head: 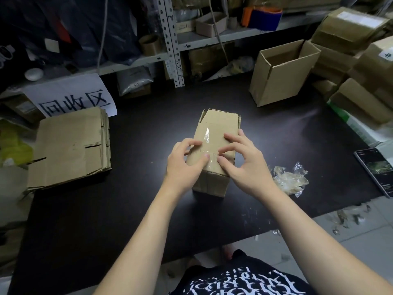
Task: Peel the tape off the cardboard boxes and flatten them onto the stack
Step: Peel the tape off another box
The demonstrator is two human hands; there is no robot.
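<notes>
Both left hand and right hand touch the box; grip on tape unclear.

Both bare forearms reach forward and converge, palms down. The left hand grips the cardboard box, with curled fingers and thumb on its top. The right hand rests arched fingertips on the same face, its thumb tip just beside the left thumb

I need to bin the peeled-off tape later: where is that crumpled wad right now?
In the head view, the crumpled tape wad lies on the black table, right of the box being worked on, between the right hand and the phone.
</notes>
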